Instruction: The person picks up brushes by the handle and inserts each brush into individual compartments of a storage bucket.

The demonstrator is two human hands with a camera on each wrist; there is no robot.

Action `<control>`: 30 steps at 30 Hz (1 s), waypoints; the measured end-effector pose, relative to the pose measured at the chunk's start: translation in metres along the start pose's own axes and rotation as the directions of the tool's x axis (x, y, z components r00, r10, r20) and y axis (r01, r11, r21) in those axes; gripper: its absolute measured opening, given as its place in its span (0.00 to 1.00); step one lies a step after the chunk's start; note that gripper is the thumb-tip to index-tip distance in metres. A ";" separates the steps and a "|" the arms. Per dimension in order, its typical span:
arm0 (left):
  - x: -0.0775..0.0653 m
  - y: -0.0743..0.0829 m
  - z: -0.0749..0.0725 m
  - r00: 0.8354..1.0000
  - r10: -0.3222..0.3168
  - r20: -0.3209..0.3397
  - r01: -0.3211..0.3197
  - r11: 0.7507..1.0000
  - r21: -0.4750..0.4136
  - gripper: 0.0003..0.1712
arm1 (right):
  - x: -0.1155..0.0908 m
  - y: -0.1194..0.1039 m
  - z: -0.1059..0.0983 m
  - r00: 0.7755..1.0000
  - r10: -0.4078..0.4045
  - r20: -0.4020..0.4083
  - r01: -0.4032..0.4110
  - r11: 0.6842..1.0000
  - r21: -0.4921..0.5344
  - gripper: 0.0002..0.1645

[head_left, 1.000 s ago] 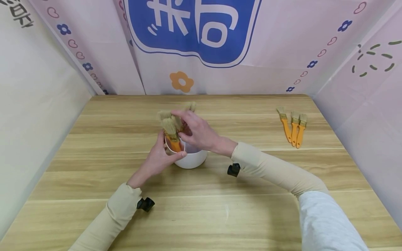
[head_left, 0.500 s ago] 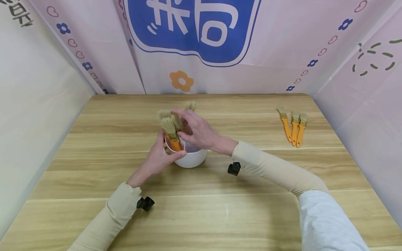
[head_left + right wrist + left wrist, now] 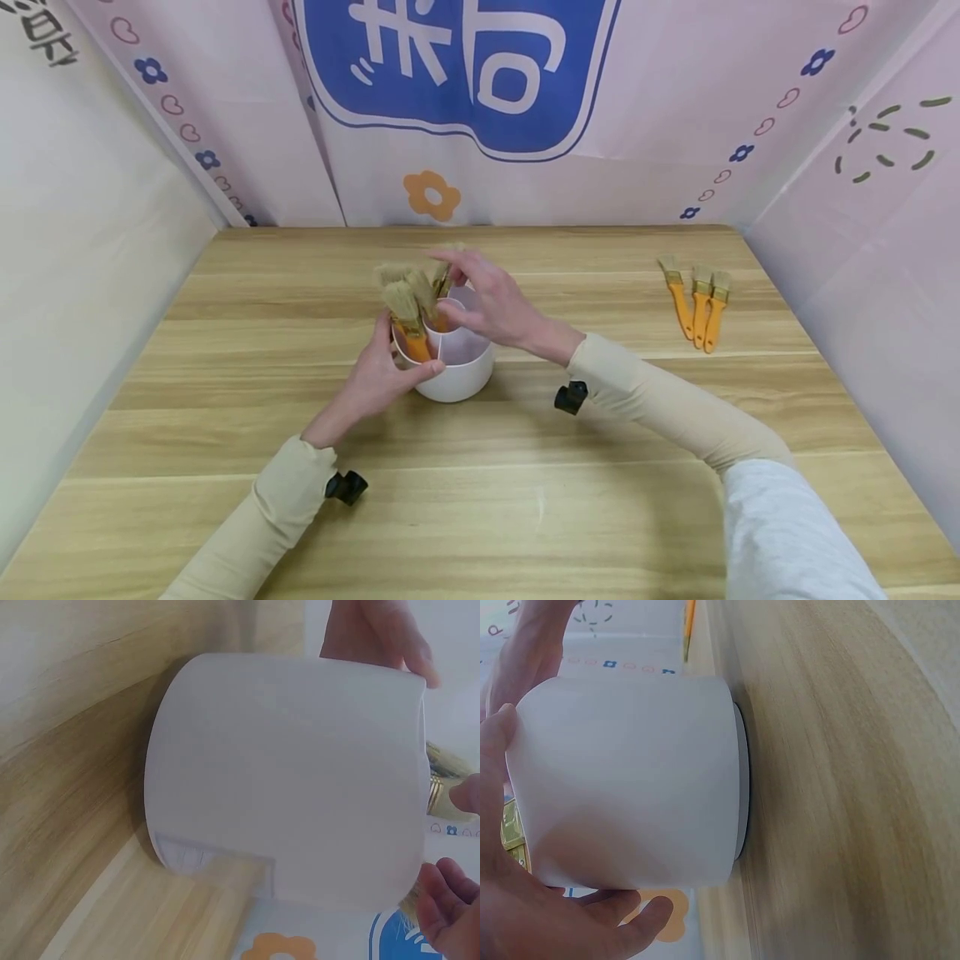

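A white round organizer pot (image 3: pixel 457 385) with inner dividers stands on the table. My left hand (image 3: pixel 378 368) grips its left side, thumb at the front rim and fingers curled round the wall, as the left wrist view (image 3: pixel 622 780) also shows. Paintbrushes (image 3: pixel 405 307) with orange handles stand bristles up in its left section and round middle cup. Another brush (image 3: pixel 442 282) rises at the back, partly behind the fingers. My right hand (image 3: pixel 498 310) hovers over the pot's right side, thumb and fingers spread apart beside the bristles, nothing pinched between them.
Three paintbrushes (image 3: pixel 701 308) with orange handles lie fanned out at the table's back right. A printed cloth backdrop (image 3: pixel 637 167) closes off the back of the wooden table (image 3: pixel 480 517), with white cloth sides.
My right hand has drawn back to the right from the brushes, its fingers loosening, so the middle cup and the back brush show more. The left hand and pot have stayed put.
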State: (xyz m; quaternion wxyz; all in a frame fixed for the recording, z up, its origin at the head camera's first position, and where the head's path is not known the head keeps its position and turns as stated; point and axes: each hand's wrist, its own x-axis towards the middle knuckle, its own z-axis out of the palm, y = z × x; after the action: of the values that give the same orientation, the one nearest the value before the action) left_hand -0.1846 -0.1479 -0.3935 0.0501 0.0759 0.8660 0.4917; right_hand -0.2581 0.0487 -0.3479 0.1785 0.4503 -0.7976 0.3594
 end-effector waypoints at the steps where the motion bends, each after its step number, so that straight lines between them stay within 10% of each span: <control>1: 0.000 0.000 0.000 1.000 -0.001 0.002 0.001 1.000 0.000 0.57 | -0.001 0.001 -0.001 1.000 0.003 -0.007 -0.003 1.000 0.003 0.33; 30: -0.001 0.001 0.000 1.000 0.001 0.000 -0.001 1.000 0.016 0.59 | -0.027 0.035 -0.031 0.985 0.131 -0.111 -0.136 0.990 -0.045 0.31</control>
State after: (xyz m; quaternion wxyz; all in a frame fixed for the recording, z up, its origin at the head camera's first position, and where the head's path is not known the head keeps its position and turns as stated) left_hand -0.1831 -0.1475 -0.3931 0.0492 0.0766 0.8700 0.4846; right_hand -0.2749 0.0998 -0.3578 0.2084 0.3710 -0.8244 0.3733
